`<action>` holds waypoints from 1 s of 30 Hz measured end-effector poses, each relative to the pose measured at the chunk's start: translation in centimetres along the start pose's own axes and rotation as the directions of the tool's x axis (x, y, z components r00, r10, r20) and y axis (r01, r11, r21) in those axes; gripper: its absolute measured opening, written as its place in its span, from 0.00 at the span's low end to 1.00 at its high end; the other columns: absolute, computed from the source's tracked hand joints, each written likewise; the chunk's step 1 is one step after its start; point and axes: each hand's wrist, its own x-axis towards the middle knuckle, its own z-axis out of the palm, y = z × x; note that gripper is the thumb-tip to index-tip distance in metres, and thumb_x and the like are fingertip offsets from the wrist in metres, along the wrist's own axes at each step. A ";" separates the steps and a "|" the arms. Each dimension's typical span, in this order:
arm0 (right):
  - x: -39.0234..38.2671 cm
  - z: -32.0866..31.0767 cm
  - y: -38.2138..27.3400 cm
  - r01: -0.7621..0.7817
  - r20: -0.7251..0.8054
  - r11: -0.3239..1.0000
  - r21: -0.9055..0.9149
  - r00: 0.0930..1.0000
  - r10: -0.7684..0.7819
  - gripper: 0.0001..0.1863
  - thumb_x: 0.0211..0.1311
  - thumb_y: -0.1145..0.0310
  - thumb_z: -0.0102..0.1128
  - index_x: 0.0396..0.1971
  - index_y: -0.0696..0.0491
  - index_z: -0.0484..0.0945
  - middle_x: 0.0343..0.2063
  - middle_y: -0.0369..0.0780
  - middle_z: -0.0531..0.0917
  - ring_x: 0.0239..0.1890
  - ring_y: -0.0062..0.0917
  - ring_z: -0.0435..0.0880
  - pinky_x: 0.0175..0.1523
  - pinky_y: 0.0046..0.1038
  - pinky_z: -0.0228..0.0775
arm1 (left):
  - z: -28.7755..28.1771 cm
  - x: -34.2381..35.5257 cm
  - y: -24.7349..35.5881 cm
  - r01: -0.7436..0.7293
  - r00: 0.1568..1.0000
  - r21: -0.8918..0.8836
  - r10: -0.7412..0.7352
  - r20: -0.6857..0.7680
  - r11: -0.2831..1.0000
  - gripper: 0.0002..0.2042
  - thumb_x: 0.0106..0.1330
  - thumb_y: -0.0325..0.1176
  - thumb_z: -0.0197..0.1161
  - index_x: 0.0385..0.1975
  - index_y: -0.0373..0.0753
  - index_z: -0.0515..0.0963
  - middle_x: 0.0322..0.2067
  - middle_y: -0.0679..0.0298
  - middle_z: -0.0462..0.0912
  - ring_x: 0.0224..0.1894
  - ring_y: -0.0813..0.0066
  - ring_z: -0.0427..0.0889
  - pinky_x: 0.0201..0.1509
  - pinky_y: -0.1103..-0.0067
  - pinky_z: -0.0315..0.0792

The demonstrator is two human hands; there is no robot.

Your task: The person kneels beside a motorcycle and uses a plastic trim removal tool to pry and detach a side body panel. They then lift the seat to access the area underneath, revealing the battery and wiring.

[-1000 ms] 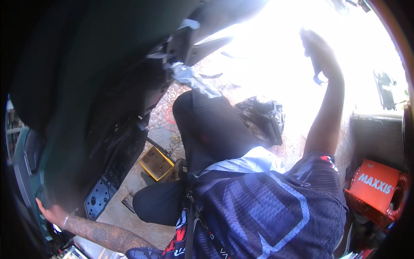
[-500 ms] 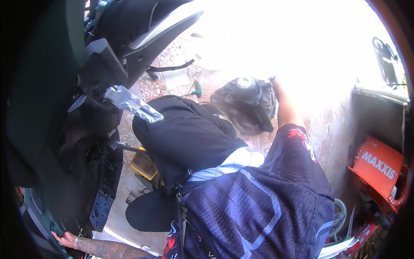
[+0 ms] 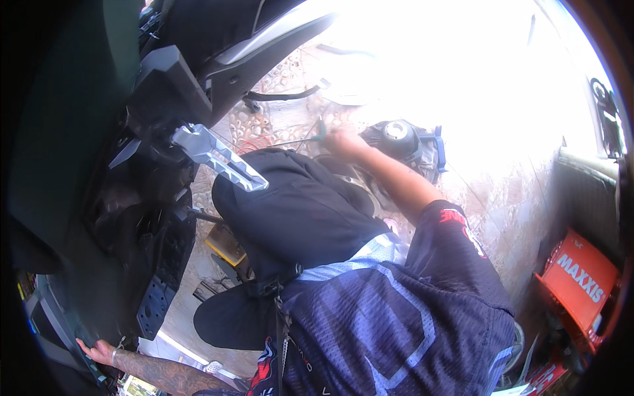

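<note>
My right hand (image 3: 345, 143) is at the green handle of a T-handle wrench (image 3: 321, 130), whose thin shaft points left over the floor. Glare and blur hide whether its fingers are closed round the handle. Just right of that hand lies a bulky dark item (image 3: 416, 146) with a round silvery disc on top, a blue edge showing on its far right. At the lower left, my left hand (image 3: 99, 352) rests against a dark green body panel (image 3: 63, 330) of the motorbike, a finger stretched out along it.
The motorbike fills the left side, with a silver footpeg (image 3: 221, 158) jutting out over my knee. A black lever with a pale tip (image 3: 290, 96) sticks out beyond. Below lies a yellow-edged box (image 3: 226, 244). An orange-red stand (image 3: 573, 270) is at right. Strong glare whitens the far floor.
My right hand has moved left from the dark item's far side to the T-handle wrench. My left hand stays at the green panel. The whole view has shifted slightly.
</note>
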 end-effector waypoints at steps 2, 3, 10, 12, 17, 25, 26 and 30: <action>-1.1 2.1 1.2 -0.151 0.211 0.988 -0.025 0.966 0.153 0.14 0.65 0.60 0.54 0.45 0.51 0.78 0.41 0.48 0.82 0.43 0.43 0.82 0.51 0.42 0.74 | 0.8 -1.0 0.4 0.031 0.997 -0.065 -0.026 0.073 0.997 0.23 0.60 0.26 0.69 0.54 0.25 0.74 0.60 0.51 0.73 0.59 0.61 0.73 0.69 0.70 0.64; -2.1 3.0 2.4 -0.151 0.160 0.988 0.034 0.977 0.143 0.14 0.65 0.62 0.53 0.46 0.52 0.77 0.42 0.48 0.82 0.45 0.44 0.82 0.50 0.43 0.74 | 1.4 -1.5 0.6 0.045 0.999 -0.049 -0.044 0.014 0.998 0.26 0.59 0.26 0.69 0.56 0.24 0.71 0.62 0.52 0.71 0.62 0.61 0.70 0.70 0.70 0.63; -8.3 8.9 7.9 -0.190 0.089 0.978 0.084 0.979 0.183 0.11 0.64 0.69 0.50 0.44 0.54 0.73 0.41 0.51 0.81 0.46 0.48 0.81 0.49 0.45 0.72 | 1.4 -1.2 1.1 0.043 0.999 -0.035 -0.042 0.023 0.998 0.26 0.59 0.26 0.69 0.56 0.23 0.70 0.63 0.52 0.70 0.62 0.60 0.70 0.70 0.70 0.63; -8.9 9.3 8.0 -0.138 0.092 0.988 0.070 0.987 0.131 0.10 0.63 0.70 0.50 0.43 0.54 0.73 0.41 0.52 0.81 0.46 0.48 0.80 0.50 0.45 0.72 | -0.3 0.4 1.0 0.093 0.995 -0.036 -0.091 0.049 0.995 0.26 0.59 0.25 0.69 0.56 0.22 0.70 0.63 0.52 0.70 0.62 0.60 0.69 0.70 0.70 0.63; -9.2 8.9 6.9 -0.230 -0.085 0.953 0.199 0.964 0.251 0.10 0.62 0.72 0.50 0.43 0.53 0.73 0.43 0.50 0.78 0.49 0.47 0.79 0.51 0.44 0.72 | -4.6 4.8 0.2 0.029 0.981 0.102 -0.048 0.189 0.994 0.19 0.65 0.24 0.63 0.55 0.25 0.73 0.59 0.49 0.73 0.59 0.61 0.73 0.69 0.70 0.65; -7.6 8.0 8.7 -0.497 -0.397 0.848 0.186 0.751 0.528 0.11 0.57 0.72 0.54 0.41 0.49 0.72 0.46 0.47 0.75 0.48 0.47 0.79 0.48 0.46 0.73 | -4.5 5.2 -0.3 -0.182 0.964 0.248 0.123 0.235 0.951 0.16 0.67 0.22 0.60 0.54 0.27 0.76 0.57 0.50 0.75 0.57 0.65 0.75 0.66 0.72 0.68; -7.5 7.8 9.1 -0.463 -0.429 0.875 0.141 0.768 0.476 0.10 0.57 0.71 0.55 0.40 0.50 0.72 0.45 0.47 0.75 0.47 0.47 0.79 0.47 0.46 0.73 | -3.9 4.9 -0.2 -0.135 0.971 0.171 0.096 0.220 0.976 0.16 0.67 0.22 0.60 0.53 0.27 0.76 0.57 0.50 0.75 0.57 0.64 0.75 0.66 0.71 0.68; -6.8 7.3 8.5 -0.128 -0.446 0.991 -0.043 0.890 0.095 0.07 0.57 0.70 0.55 0.36 0.52 0.75 0.40 0.47 0.76 0.44 0.45 0.81 0.44 0.45 0.75 | -1.3 2.6 0.5 0.082 0.990 -0.012 -0.080 0.112 0.997 0.16 0.65 0.23 0.61 0.52 0.26 0.76 0.56 0.49 0.76 0.58 0.58 0.75 0.67 0.68 0.68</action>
